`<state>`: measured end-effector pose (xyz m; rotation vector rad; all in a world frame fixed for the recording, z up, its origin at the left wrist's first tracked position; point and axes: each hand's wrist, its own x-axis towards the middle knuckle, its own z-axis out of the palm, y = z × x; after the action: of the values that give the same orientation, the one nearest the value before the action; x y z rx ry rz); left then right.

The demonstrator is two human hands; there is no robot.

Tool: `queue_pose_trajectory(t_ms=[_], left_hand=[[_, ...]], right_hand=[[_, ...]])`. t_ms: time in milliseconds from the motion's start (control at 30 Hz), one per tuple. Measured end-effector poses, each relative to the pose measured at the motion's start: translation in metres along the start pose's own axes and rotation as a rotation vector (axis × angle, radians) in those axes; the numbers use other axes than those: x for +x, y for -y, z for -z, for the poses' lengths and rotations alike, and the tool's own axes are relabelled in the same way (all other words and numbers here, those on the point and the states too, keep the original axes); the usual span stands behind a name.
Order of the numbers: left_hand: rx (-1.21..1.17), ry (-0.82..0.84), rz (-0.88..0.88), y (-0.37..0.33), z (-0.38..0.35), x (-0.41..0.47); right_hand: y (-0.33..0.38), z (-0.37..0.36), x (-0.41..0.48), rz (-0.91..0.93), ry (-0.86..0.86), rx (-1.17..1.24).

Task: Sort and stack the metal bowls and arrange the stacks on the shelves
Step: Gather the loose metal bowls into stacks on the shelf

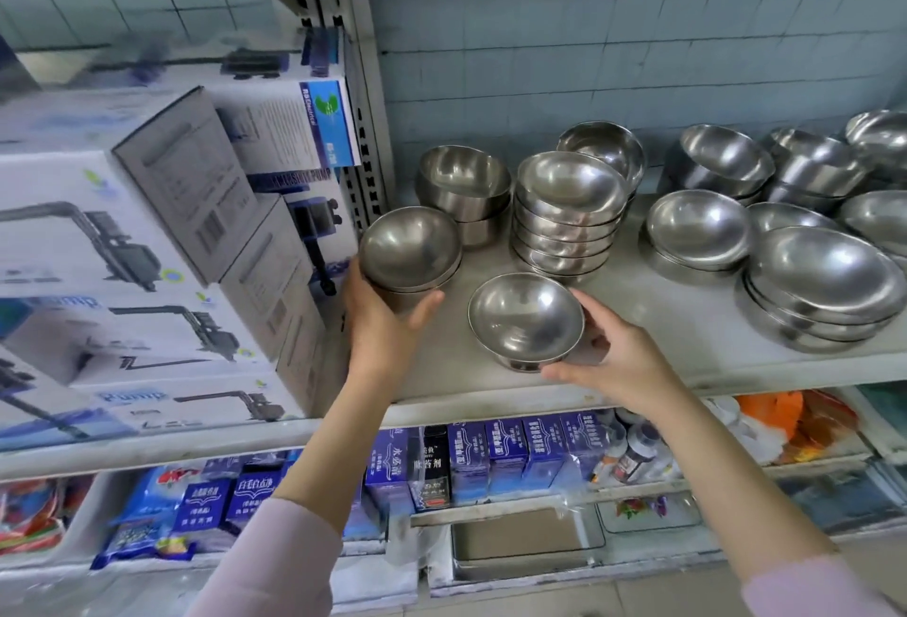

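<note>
Many shiny metal bowls stand on a white shelf (638,322). My left hand (380,322) grips a short stack of small bowls (410,250) at the shelf's left end, tilted toward me. My right hand (621,361) holds a single footed small bowl (525,317) near the front edge, fingers around its right side and base. Behind them are a two-bowl stack (464,189) and a taller stack of several bowls (569,214), with a tilted bowl (601,150) behind it. Wider, flatter bowl stacks (824,287) fill the right side.
White pump boxes (147,248) are piled on the shelf to the left, close to my left hand. A perforated shelf upright (363,125) stands between them and the bowls. Blue cartons (491,459) and packets sit on the lower shelf. A tiled wall is behind.
</note>
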<state>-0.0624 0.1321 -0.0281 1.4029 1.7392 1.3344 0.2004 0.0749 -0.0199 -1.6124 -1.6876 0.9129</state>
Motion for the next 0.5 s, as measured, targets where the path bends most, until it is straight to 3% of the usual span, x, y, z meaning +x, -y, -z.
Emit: queue_pose_trajectory(t_ms=[267,500], left_hand=[[0.007,-0.015,0.055,0.003,-0.001,0.012],[0.072,-0.027,-0.093,0.001,0.016,0.012]], right_hand=[[-0.009,0.002,0.012,-0.058,0.095,0.104],[-0.008,0.004,0.012,-0.053,0.124,0.151]])
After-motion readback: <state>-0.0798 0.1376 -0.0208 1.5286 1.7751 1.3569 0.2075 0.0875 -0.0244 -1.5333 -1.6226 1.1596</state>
